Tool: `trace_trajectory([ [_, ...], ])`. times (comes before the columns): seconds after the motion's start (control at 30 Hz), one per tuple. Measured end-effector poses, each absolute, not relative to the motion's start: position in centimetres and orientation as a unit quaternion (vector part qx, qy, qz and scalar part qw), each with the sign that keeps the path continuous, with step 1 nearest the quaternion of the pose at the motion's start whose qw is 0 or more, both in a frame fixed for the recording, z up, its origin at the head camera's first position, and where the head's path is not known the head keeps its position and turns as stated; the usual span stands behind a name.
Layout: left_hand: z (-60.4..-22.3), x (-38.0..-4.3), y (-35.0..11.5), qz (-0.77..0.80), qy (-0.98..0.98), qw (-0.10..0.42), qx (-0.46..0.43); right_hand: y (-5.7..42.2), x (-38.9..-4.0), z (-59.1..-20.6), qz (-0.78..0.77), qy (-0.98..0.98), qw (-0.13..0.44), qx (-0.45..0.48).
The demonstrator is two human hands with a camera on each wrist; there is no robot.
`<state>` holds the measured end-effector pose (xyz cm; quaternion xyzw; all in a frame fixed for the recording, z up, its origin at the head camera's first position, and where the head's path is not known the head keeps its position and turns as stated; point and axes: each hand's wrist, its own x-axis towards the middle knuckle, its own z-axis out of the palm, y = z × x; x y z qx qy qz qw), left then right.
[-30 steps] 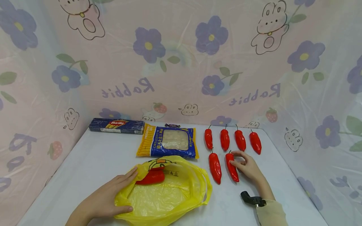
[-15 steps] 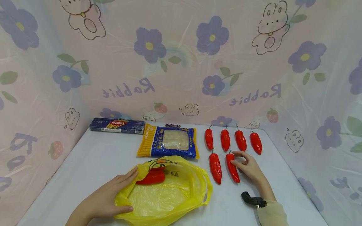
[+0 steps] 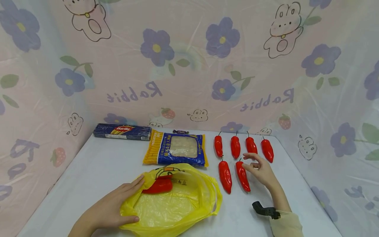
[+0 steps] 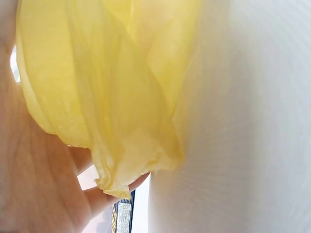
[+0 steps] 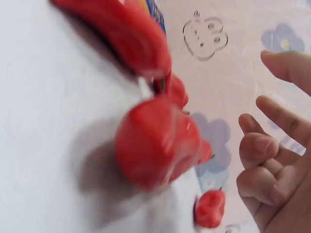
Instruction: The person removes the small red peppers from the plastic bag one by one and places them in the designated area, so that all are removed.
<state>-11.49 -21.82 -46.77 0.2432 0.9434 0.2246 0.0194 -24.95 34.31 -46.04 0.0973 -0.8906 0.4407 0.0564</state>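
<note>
A yellow plastic bag (image 3: 165, 210) lies mouth-up at the front, with a red pepper (image 3: 158, 186) inside. My left hand (image 3: 111, 205) rests against the bag's left rim, thumb and fingers spread; in the left wrist view the yellow film (image 4: 116, 97) hides part of the fingers. Just right of and above a red chili pepper (image 3: 242, 176), my right hand (image 3: 262, 171) hovers, thumb and index finger apart. In the right wrist view that pepper (image 5: 158, 143) stands clear of the fingers, with nothing held; some fingers are curled.
Another red pepper (image 3: 225, 176) lies left of that one, and several more (image 3: 235, 147) form a row behind. A blue-and-yellow orecchiette pack (image 3: 182, 148), a dark blue Barilla spaghetti pack (image 3: 121, 131) and a small wrapped candy (image 3: 180, 132) lie at the back before a printed curtain (image 3: 189, 75).
My right hand has let go of the front red pepper and risen slightly up and away from it. The pepper stays where it was. My left hand and the bag hold still.
</note>
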Motion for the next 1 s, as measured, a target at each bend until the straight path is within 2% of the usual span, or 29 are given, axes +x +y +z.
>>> trace_trajectory([
  [0.2, -47.0, -11.5, -21.9, 0.226, 0.942, 0.021, 0.245, 31.8, -24.4, -44.0, 0.446, -0.878, 0.088, 0.148],
  [0.63, -46.6, -11.4, -21.8, 0.224, 0.944, 0.023, 0.241, 27.8, -23.2, -41.4, 0.451, -0.854, 0.12, 0.229],
  [1.0, -46.8, -11.6, -21.8, 0.23, 0.944, 0.026, 0.234, 23.2, -22.3, -39.8, 0.454, -0.839, 0.094, 0.285],
])
